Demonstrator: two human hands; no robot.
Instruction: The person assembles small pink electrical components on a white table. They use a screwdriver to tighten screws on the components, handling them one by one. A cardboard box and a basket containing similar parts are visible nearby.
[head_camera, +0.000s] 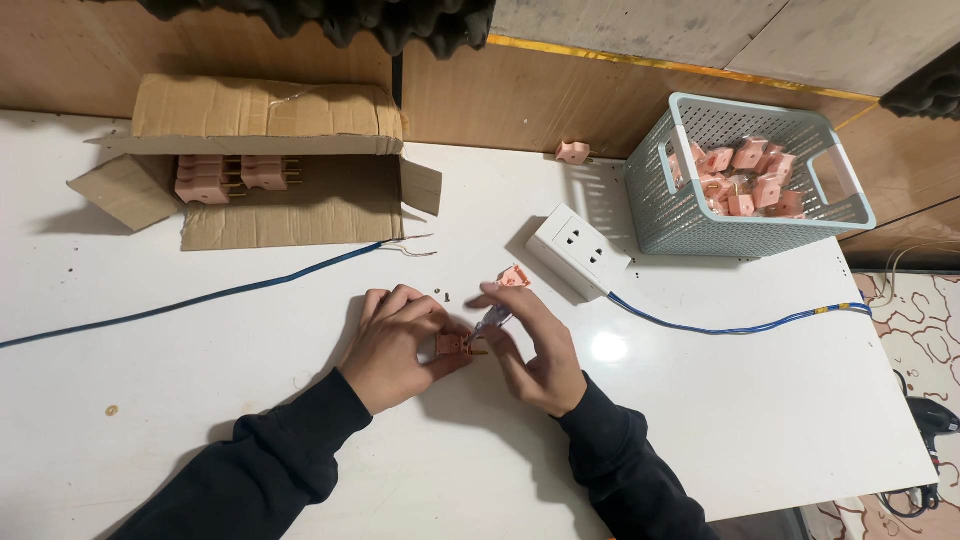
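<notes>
Two bare hands in dark sleeves meet at the middle of a glossy white tabletop (200, 400). The left hand (395, 345) pinches a small salmon-pink plastic plug (449, 345) between thumb and fingers, holding it just above the tabletop; its brass prongs are barely visible. The right hand (530, 350) is closed around a slim screwdriver (493, 320) with a clear handle, the tip meeting the plug. Most of the plug is hidden by the fingers, so its exact shape is hard to make out.

Just above the right hand lies one pink plug part (514, 277), and near it a tiny dark speck, perhaps a screw (446, 296), too small to be sure. A white, blocky socket box (578, 250) sits beside them with a blue cable (740, 325) running off to the right. A second blue cable (200, 298) runs off the left edge, with bare wire strands at its near end.

A torn, corrugated cardboard box (270, 170) lies open on its side with several pink plugs in rows; the count is unclear in shadow. A pale teal perforated plastic basket (690, 215) holds a heap of pink plugs, too tangled to count. One lone pink plug (572, 152) rests by the wooden wall.
</notes>
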